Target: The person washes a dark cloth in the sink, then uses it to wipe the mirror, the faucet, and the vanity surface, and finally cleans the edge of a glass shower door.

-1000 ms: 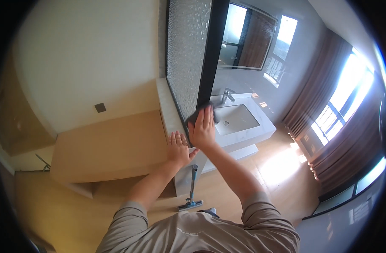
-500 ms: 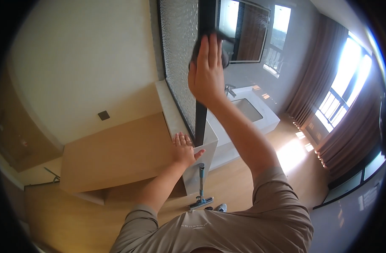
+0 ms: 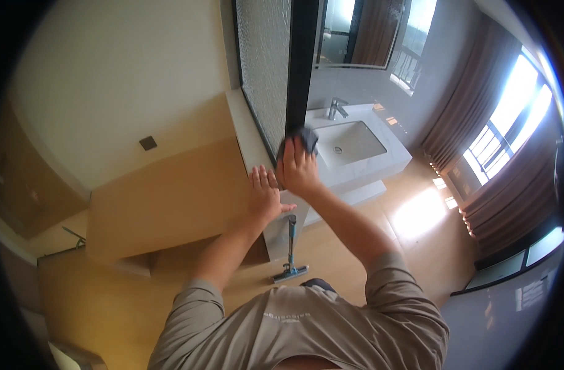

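Note:
My right hand point(image 3: 299, 171) presses a dark grey cloth point(image 3: 308, 139) around the lower part of the black frame post point(image 3: 298, 74) at the end of a textured glass partition point(image 3: 265, 61). The fingers are slightly blurred and wrapped over the cloth. Just left of it, my left hand point(image 3: 266, 194) rests on the end of the pale ledge point(image 3: 242, 120) under the glass, fingers stretched out and thumb spread, holding nothing.
A wooden bench top point(image 3: 171, 197) lies to the left. On the right are a white washbasin point(image 3: 356, 145) with a chrome tap point(image 3: 337, 108) and a mirror point(image 3: 359, 31). A squeegee mop point(image 3: 291, 246) stands on the floor before me. Brown curtains point(image 3: 470, 86) flank a bright window.
My right hand has slid down the black post with the cloth, from high beside the mirror to near the ledge. My left hand stays on the ledge. The head view has shifted slightly.

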`<state>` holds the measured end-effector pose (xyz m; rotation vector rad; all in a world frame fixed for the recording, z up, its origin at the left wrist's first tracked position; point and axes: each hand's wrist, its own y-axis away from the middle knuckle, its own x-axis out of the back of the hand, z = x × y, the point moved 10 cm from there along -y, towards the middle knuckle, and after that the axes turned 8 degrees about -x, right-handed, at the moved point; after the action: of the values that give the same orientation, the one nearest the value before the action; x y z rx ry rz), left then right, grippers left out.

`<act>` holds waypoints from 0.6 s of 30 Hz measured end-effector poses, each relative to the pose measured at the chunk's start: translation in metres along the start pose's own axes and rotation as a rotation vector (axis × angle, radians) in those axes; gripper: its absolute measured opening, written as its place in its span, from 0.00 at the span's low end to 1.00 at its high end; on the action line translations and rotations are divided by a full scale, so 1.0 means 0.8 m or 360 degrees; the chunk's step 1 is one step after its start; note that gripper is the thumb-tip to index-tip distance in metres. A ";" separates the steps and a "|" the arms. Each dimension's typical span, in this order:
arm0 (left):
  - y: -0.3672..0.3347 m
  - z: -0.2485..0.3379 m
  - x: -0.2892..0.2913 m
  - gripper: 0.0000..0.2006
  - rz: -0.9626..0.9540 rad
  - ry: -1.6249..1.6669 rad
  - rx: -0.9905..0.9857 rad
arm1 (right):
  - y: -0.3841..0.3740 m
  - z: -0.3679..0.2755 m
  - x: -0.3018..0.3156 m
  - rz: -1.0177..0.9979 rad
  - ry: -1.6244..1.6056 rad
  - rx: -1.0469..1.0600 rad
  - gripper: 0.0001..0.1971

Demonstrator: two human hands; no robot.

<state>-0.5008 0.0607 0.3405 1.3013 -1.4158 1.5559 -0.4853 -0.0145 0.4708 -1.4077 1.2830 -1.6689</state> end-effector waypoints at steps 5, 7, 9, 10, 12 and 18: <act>0.005 -0.009 -0.006 0.62 -0.0032 0.0062 0.0062 | -0.060 -0.009 0.018 0.0093 0.0202 0.0084 0.28; 0.010 -0.011 0.002 0.59 0.0092 0.0189 0.0075 | -0.026 -0.008 0.002 -0.0082 0.0107 0.0055 0.29; 0.012 -0.016 0.009 0.56 0.0241 0.0310 0.0070 | 0.051 0.011 -0.039 -0.0274 -0.0026 -0.0082 0.29; 0.016 -0.019 0.015 0.53 0.0359 0.0395 0.0007 | 0.085 0.000 -0.041 -0.0240 0.0022 0.0040 0.30; 0.023 -0.018 0.030 0.47 0.0497 0.0601 -0.0189 | 0.134 0.008 -0.058 -0.0445 0.0049 -0.0014 0.34; 0.015 -0.020 0.055 0.48 0.0408 0.0931 -0.0898 | 0.039 -0.001 -0.023 -0.0482 0.0072 0.0044 0.38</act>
<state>-0.5286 0.0674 0.3799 0.3051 -1.4994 1.3822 -0.4853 -0.0089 0.4350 -1.6195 1.1074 -1.9170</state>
